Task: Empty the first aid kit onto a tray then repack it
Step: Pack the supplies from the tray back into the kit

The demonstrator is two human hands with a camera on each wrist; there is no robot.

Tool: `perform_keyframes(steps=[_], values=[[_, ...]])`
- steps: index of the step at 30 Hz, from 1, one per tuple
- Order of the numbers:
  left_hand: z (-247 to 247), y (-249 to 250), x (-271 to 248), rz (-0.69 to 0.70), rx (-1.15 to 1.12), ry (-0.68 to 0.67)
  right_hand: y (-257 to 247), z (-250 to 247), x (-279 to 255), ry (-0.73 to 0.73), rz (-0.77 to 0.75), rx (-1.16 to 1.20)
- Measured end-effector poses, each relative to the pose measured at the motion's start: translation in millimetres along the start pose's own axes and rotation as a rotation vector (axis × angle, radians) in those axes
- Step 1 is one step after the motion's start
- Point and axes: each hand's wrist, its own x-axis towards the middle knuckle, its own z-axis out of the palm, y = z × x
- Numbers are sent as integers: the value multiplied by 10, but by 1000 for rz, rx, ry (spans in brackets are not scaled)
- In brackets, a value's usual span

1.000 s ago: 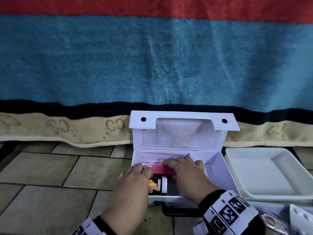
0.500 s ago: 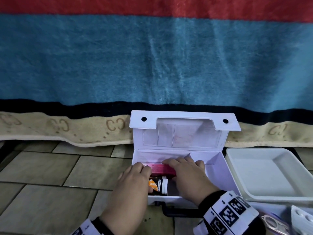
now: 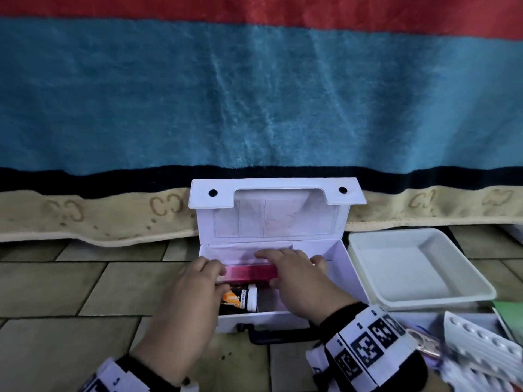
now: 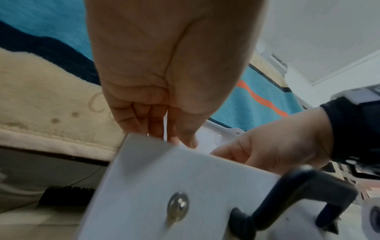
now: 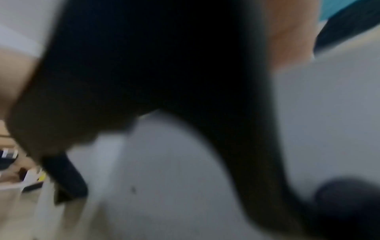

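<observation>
The white first aid kit (image 3: 348, 267) stands open on the tiled floor, its lid (image 3: 277, 210) upright. Inside, both hands hold a long pink box (image 3: 249, 271) near the back wall. My left hand (image 3: 203, 275) grips its left end, and my right hand (image 3: 294, 267) lies over its right end with the thumb underneath. A dark bottle with an orange label and white cap (image 3: 240, 298) lies below the box. The white tray (image 3: 418, 267) sits right of the kit. In the left wrist view the left hand (image 4: 180, 139) reaches over the kit's front wall (image 4: 164, 178). The right wrist view is blurred.
A striped blanket (image 3: 254, 94) hangs right behind the kit. Blister packs (image 3: 481, 343), scissors (image 3: 424, 343) and a green item (image 3: 512, 315) lie on the floor at the near right. The kit's black handle (image 3: 277, 335) points toward me. Bare tiles (image 3: 70, 292) stretch to the left.
Both hands stay on the pink box inside the kit. Only the head view has shifted slightly.
</observation>
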Motion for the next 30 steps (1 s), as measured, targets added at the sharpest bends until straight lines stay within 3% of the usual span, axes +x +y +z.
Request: perform_keyframes(steps=[4, 9, 18, 21, 24, 30], values=[[-84, 204, 13, 68, -25, 12, 43, -230, -272, 70, 41, 53], [-156, 757, 27, 255, -79, -3, 282, -603, -736, 213, 126, 39], [169, 1733, 11, 537, -87, -247, 1367, -1039, -1745, 381, 575, 59], [320, 2076, 14, 635, -32, -346, 1663, -1001, -1988, 303, 675, -112], [469, 2336, 62, 671, 49, -428, 1802, -859, -2057, 173, 635, -280], [621, 2543, 138, 661, 83, -432, 1946, -657, -1936, 45, 627, -132]])
